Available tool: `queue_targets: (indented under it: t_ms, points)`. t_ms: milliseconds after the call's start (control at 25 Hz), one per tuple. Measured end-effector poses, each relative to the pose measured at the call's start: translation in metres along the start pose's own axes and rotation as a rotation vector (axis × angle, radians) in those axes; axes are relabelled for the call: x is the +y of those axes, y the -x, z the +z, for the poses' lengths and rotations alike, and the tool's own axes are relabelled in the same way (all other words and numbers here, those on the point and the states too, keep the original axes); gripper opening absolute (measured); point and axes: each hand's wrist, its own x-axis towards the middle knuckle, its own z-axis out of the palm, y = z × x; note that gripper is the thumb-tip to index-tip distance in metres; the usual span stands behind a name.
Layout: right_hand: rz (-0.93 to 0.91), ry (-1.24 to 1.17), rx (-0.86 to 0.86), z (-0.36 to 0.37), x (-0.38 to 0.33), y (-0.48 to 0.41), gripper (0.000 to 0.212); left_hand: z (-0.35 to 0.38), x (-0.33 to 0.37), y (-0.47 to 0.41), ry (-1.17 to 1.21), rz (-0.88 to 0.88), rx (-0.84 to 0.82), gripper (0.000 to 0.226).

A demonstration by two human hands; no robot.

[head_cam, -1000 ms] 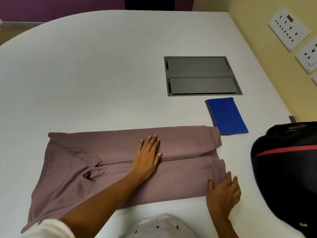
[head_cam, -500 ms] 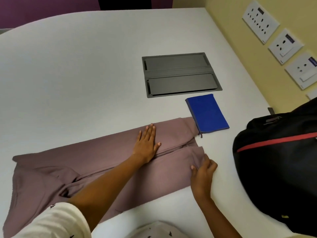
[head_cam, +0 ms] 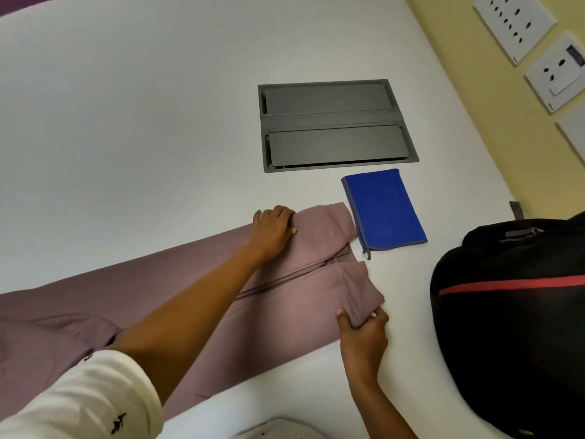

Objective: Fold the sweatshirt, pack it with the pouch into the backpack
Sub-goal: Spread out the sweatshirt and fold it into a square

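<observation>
R hand (head_cam: pixel 364 332) pinches near-right corner of mauve sweatshirt (head_cam: pixel 285 327), lifted a bit off white table (head_cam: pixel 126 137). Black backpack (head_cam: pixel 506 327) w/ red stripe at right, apart. L hand (head_cam: pixel 273 228) curled over sweatshirt's far edge, gripping it. Blue pouch (head_cam: pixel 384 210) just beside far-right corner. Grey panel (head_cam: pixel 335 125) beyond.

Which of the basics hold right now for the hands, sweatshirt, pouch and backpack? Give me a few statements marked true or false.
1. The right hand pinches the near end corner of the sweatshirt. True.
2. The left hand holds the blue pouch. False: it grips the sweatshirt's far edge, and nothing touches the pouch.
3. The blue pouch is inside the black backpack. False: it lies flat on the white table, beside the sweatshirt's end.
4. The gray cable hatch sits beyond the pouch, set into the table. True.
</observation>
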Motion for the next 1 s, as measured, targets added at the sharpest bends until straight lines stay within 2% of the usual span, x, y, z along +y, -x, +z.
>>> queue_targets:
  t_ms: [160,280,360,520,680,800,880,1000]
  points:
    - [0.082,-0.081,-0.067,-0.008,-0.007,-0.003,0.050,-0.005,0.013,-0.016,0.002,-0.065,-0.073,0.041]
    - [0.100,-0.143,-0.114,-0.015,-0.014,-0.001,0.018,-0.011,0.011,-0.012,0.004,-0.082,-0.057,0.034]
    - [0.035,-0.181,-0.118,-0.021,-0.023,0.008,0.018,-0.016,0.012,-0.001,0.085,-0.086,0.018,0.033]
    - [-0.244,-0.165,-0.165,-0.024,-0.039,0.045,0.026,-0.034,0.003,0.026,0.377,-0.153,0.156,0.032]
    - [-0.497,-0.187,-0.246,-0.017,-0.041,0.086,0.044,-0.060,-0.030,0.065,0.819,-0.194,0.216,0.031]
    - [-0.689,-0.106,-0.316,-0.004,-0.031,0.110,0.052,-0.072,-0.061,0.101,0.988,-0.198,0.241,0.027]
    - [-0.818,0.028,-0.363,0.012,-0.019,0.125,0.049,-0.077,-0.083,0.123,1.117,-0.321,0.226,0.025]
    - [-1.105,0.295,-0.366,0.040,0.009,0.137,0.043,-0.082,-0.100,0.153,1.429,-0.618,0.081,0.047]
